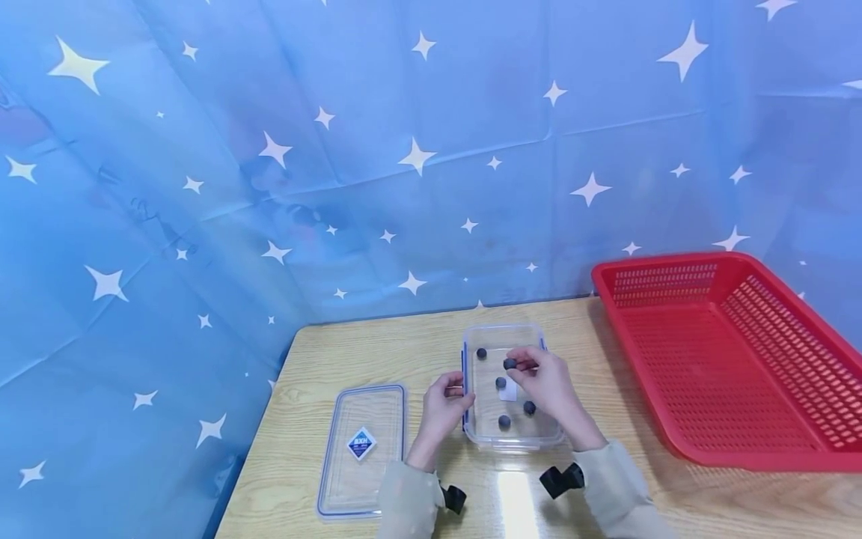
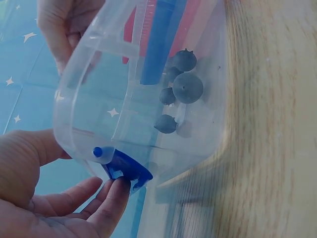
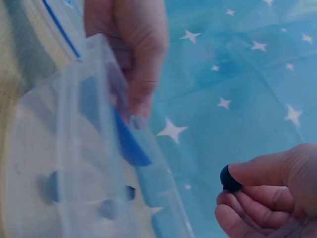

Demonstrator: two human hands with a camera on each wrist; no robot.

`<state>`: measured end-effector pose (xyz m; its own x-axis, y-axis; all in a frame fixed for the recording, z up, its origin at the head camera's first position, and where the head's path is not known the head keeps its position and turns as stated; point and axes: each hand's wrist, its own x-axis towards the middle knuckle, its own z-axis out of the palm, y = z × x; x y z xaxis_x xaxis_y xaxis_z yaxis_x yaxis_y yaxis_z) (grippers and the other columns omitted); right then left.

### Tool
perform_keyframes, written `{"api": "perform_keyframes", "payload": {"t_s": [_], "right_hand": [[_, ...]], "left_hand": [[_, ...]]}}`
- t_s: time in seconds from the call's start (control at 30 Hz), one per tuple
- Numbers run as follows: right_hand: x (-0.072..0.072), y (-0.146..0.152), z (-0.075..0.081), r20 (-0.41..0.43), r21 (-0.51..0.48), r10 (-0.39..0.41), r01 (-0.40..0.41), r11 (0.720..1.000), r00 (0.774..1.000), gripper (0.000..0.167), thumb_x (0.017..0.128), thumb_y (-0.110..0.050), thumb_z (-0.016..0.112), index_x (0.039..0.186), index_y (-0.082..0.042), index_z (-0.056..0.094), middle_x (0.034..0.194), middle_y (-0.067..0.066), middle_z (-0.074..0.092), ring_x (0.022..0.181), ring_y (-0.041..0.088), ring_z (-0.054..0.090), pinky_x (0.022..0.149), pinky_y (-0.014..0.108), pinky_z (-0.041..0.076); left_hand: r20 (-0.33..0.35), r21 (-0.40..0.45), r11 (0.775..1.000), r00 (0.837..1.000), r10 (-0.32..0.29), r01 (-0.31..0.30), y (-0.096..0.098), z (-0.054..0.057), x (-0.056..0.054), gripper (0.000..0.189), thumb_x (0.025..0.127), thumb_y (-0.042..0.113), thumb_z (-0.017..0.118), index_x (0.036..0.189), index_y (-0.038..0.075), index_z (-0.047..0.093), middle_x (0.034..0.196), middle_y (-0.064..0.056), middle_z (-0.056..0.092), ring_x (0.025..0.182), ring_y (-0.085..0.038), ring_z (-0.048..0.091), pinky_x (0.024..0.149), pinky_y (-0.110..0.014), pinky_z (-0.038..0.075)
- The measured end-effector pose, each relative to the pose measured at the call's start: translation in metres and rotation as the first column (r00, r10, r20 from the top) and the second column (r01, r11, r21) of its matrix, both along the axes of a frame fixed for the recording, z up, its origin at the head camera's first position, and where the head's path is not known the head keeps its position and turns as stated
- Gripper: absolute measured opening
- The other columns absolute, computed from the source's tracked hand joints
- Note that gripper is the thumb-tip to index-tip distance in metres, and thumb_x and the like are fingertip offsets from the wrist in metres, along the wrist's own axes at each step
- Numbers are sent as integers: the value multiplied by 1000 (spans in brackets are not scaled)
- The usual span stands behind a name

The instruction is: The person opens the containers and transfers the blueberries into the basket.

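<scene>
A clear plastic container (image 1: 515, 442) with blue side clips (image 2: 124, 166) stands uncovered on the table in the head view. Several dark blueberries (image 2: 188, 88) lie apart on its floor, along with a small white square (image 1: 508, 390). My left hand (image 1: 444, 408) grips the container's left wall, its thumb at the rim and its fingertips against the blue clip. Over the container, my right hand (image 1: 548, 382) pinches one blueberry (image 3: 230, 179) between thumb and fingers. In the right wrist view this berry shows above the rim level, partly covered by the thumb.
The clear lid (image 1: 364, 486), blue-edged with a diamond-shaped label (image 1: 361, 444), lies flat left of the container. A large red basket (image 1: 663, 419) with slotted walls stands to the right. Behind the wooden table (image 1: 303, 389) hangs a blue star-patterned cloth (image 1: 471, 187).
</scene>
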<state>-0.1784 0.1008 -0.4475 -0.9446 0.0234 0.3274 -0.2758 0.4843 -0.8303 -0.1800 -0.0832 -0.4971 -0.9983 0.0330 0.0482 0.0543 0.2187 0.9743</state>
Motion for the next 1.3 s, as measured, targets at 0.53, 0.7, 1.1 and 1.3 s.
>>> {"api": "perform_keyframes", "payload": {"t_s": [0.53,0.7,1.1,1.3], "right_hand": [[10,35,49,-93,45,-91,96,994,991,22,77,8,70,98,6,64,85,17,65,79,31,62,71,42,55],[12,48,62,-180,76,-141,157,985,973,22,76,8,71,97,5,66,83,17,65,77,30,62,70,44,54],[18,91,77,-110,109,-202,214,971,973,27,85,-17,70,108,-4,65,94,13,65,85,21,59,70,2,40],[21,128,65,-15,100,-246,246,964,969,37,86,-33,67,116,-11,62,100,6,62,84,3,54,67,5,45]], "left_hand": [[6,-16,1000,1000,-8,8,-2,1,3,37,77,-5,66,113,-12,56,103,-21,61,91,-30,61,75,-27,54],[5,2,1000,1000,2,-2,-3,1,3,37,77,-6,66,112,-13,56,104,-24,60,92,-35,59,77,-31,54],[13,-19,1000,1000,6,-5,-2,2,4,38,77,-4,67,113,-11,57,103,-19,61,91,-30,60,78,-28,53],[18,3,1000,1000,-16,16,1,12,8,37,78,-8,64,113,-17,53,105,-29,58,94,-42,57,78,-33,54]]}}
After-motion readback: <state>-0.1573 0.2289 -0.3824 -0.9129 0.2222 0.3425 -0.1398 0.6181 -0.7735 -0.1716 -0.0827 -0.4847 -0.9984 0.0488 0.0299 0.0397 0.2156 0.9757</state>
